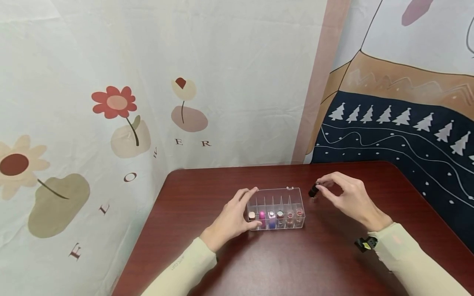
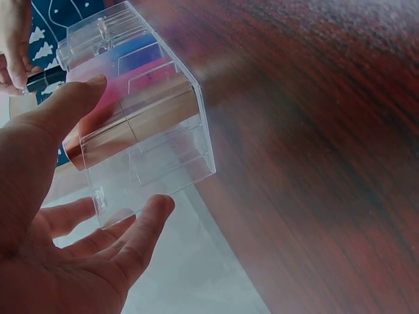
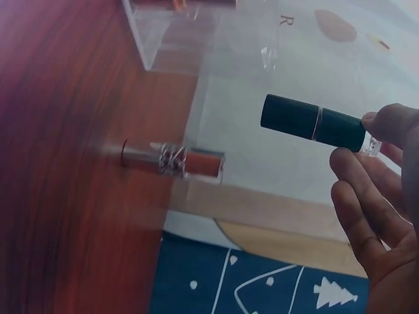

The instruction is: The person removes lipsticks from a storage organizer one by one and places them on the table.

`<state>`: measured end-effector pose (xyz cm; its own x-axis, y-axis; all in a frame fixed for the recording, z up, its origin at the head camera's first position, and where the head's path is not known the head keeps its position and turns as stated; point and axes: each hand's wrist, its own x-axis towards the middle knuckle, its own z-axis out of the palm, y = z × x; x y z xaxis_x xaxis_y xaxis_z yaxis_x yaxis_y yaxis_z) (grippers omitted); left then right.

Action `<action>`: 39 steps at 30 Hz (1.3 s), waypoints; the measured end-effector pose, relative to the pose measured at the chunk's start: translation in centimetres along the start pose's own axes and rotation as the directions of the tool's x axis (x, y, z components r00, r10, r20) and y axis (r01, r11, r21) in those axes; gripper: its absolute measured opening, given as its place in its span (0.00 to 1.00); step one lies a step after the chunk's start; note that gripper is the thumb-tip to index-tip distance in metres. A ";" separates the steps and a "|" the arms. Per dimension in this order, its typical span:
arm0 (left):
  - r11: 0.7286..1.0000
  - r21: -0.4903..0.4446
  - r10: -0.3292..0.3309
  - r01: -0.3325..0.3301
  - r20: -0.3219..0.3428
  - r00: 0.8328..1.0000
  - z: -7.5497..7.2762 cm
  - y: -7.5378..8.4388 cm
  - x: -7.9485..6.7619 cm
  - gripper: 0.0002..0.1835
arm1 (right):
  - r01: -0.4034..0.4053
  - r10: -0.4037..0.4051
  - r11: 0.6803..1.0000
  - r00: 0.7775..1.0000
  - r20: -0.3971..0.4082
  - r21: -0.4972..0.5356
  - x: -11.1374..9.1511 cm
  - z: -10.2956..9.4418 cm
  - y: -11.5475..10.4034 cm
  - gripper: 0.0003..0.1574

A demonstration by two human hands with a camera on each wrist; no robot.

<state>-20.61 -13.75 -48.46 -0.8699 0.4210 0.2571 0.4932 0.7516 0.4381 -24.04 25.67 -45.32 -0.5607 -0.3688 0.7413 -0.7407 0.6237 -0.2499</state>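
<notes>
A clear plastic lipstick organizer (image 1: 289, 194) stands on the table with a row of lipsticks in its slots, among them a pink one (image 1: 262, 220) and a blue one (image 1: 272, 222). My left hand (image 1: 231, 216) holds the organizer's left end, thumb at the front and fingers towards the back. To the right of it, my right hand (image 1: 349, 199) pinches a dark lipstick tube (image 3: 311, 122) by its clear end, in the air. A second lipstick, a clear tube with reddish contents (image 3: 171, 160), stands on the table below the dark one in the right wrist view.
The dark red wooden table (image 1: 274, 263) ends at a back edge against a white cloth with flower prints (image 1: 240, 102). To the right hangs a dark blue cloth with white trees (image 1: 392, 131). A black device (image 1: 365, 244) is strapped to the right wrist.
</notes>
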 end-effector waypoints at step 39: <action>1.000 -0.011 -0.001 0.001 0.007 1.000 -0.1 0.0 0.1 0.59 | -0.125 0.128 0.990 0.991 0.035 -0.064 -2.8 0.6 5.0 0.22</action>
<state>-20.66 -13.73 -48.34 -0.8702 0.4240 0.2509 0.4927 0.7459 0.4481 -26.34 29.42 -49.00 -0.6633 -0.3098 0.6812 -0.6395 0.7075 -0.3008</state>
